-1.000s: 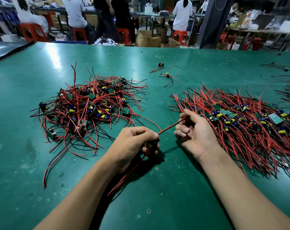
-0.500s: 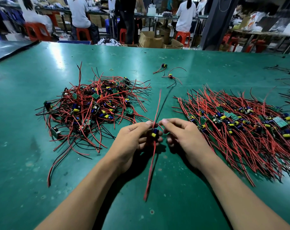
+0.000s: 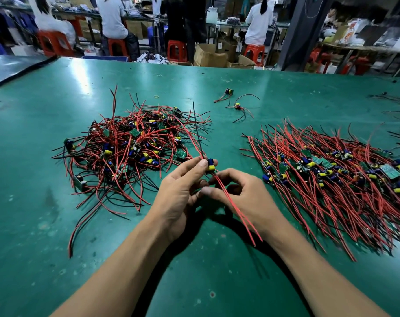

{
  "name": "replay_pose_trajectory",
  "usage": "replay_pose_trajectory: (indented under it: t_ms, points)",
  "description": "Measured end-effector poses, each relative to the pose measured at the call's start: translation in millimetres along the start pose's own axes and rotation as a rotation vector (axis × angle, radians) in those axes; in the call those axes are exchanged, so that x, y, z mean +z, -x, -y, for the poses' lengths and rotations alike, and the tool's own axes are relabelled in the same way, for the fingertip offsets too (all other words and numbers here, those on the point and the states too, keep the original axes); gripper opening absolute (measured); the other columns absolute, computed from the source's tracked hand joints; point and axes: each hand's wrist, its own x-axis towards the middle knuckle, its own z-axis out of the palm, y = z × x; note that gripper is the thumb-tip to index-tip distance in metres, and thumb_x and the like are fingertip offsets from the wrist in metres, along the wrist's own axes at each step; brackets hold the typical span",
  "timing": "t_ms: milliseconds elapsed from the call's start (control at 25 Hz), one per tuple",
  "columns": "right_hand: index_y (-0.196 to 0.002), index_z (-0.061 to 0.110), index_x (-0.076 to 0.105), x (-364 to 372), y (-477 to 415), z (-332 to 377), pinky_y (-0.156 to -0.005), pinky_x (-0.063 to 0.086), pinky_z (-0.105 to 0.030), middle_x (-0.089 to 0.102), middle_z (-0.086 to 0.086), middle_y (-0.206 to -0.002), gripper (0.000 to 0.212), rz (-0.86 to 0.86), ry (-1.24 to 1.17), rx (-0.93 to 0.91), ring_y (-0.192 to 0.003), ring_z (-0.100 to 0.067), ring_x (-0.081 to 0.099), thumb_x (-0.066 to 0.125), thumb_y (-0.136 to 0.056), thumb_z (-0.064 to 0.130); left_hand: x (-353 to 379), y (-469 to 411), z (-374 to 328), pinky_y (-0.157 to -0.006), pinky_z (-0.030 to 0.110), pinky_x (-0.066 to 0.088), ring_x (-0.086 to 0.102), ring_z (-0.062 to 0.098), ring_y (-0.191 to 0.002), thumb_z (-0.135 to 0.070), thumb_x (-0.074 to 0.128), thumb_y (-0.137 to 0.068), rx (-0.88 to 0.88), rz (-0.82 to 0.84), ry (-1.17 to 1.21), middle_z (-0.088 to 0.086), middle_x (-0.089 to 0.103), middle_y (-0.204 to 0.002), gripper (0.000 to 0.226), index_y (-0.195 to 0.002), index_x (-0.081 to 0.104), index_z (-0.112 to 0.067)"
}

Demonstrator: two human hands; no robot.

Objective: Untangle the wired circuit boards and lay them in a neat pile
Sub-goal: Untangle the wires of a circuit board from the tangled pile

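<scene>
head view | hidden: held circuit board (image 3: 210, 166) mostly behind fingertips, only its blue and yellow capacitors show; sorted pile (image 3: 331, 179) cut off at right edge; boards in heaps too tangled to count | counts: one tangled heap (image 3: 130, 143) left, one sorted pile right, one loose board (image 3: 228, 91) and a second loose board (image 3: 237, 107) beyond, on green table (image 3: 57, 225) | grip: left hand (image 3: 180, 191) pinches held circuit board above table between the heaps; right hand (image 3: 244, 195) pinches its two red leads (image 3: 237, 213) just below

Scuffed, glossy green bench (image 3: 217, 282) with a small pale rubber band (image 3: 156, 96) lying loose on its far half. Beyond it, red plastic stools (image 3: 176, 50), open brown cardboard boxes (image 3: 209, 57), a dark grey square pillar (image 3: 302, 30), and seated people in white tops (image 3: 112, 17) facing away at other long benches (image 3: 231, 23)
</scene>
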Motion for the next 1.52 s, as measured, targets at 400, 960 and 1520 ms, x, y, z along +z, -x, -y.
replay_pose_trajectory:
  t_ms: [400,960,1520]
  points:
    - [-0.074,0.017,0.074,-4.3,-9.3,8.4,-0.045,0.04,-0.021,0.058,0.001,-0.066,0.019,-0.042,-0.751,0.234,-0.048,-0.009,0.046,0.074,-0.075,0.036,-2.9,0.7,-1.2,-0.055,0.016,0.045,0.063,0.008,-0.062,-0.018,0.078,-0.062,-0.032,0.109,0.006,-0.002,0.073,-0.094,0.034,-0.095,0.077,-0.021]
    - [-0.086,0.012,0.07,-14.2,-3.7,8.7,-0.096,0.051,-0.054,0.062,-0.018,-0.094,0.017,0.245,-0.688,0.316,-0.09,-0.034,0.061,0.078,-0.079,0.025,-2.8,6.3,-3.6,-0.053,0.022,0.042,0.056,0.015,-0.052,-0.021,0.079,-0.07,-0.114,0.291,-0.143,0.009,0.067,-0.074,0.027,-0.087,0.061,-0.011]
    - [-0.078,0.021,0.073,-11.8,-8.4,1.7,-0.077,0.032,-0.046,0.054,-0.02,-0.087,0.021,0.007,-0.551,0.229,-0.082,-0.032,0.04,0.088,-0.065,0.029,4.9,7.3,-2.7,-0.053,0.017,0.04,0.048,0.01,-0.054,0.004,0.062,-0.085,-0.077,0.196,-0.258,0.007,0.059,-0.067,0.009,-0.083,0.068,-0.003]
